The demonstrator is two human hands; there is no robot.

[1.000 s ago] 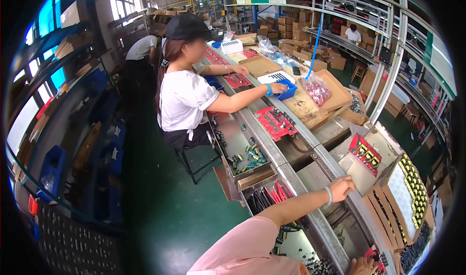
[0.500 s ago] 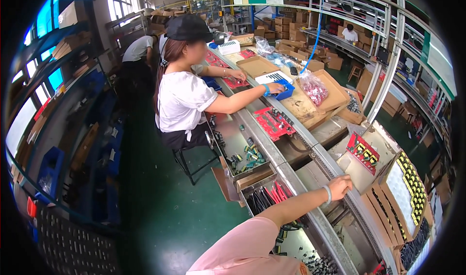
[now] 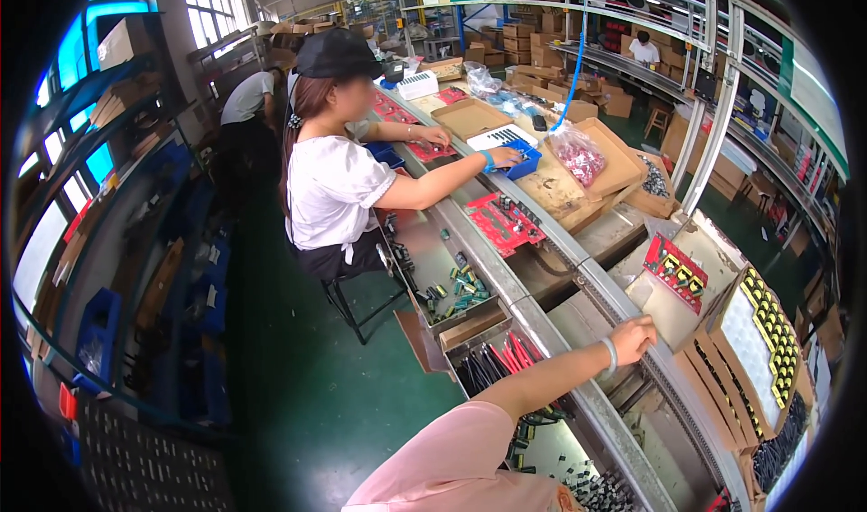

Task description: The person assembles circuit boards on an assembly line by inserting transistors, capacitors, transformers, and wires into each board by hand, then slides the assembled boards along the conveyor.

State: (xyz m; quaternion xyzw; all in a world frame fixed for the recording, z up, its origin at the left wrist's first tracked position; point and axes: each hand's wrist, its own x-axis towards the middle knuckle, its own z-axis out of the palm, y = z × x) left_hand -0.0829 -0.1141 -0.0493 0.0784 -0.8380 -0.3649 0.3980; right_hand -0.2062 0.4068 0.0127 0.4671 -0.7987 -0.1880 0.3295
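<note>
My left arm, in a pink sleeve with a pale bracelet at the wrist, reaches across the conveyor line. My left hand [image 3: 632,339] is closed, its fingers curled over the far metal conveyor rail [image 3: 673,381]. Just beyond it, a red circuit board [image 3: 675,273] with yellow-and-black parts leans tilted against a worn, pale box [image 3: 709,241]. Farther up the line, another red circuit board [image 3: 504,224] with dark parts lies between the rails. My right hand is out of view.
A co-worker [image 3: 334,182] sits at the left, one hand at a blue bin [image 3: 522,162]. Trays of green capacitors [image 3: 461,291] and red and black wires [image 3: 506,358] line the near rail. A carton of yellow-and-black parts [image 3: 768,331] stands right. A bag of red parts [image 3: 578,155] lies beyond.
The view has shifted slightly. My left hand stays on the rail, and the leaning board has kept its place. The co-worker's hands remain at the board and the blue bin.
</note>
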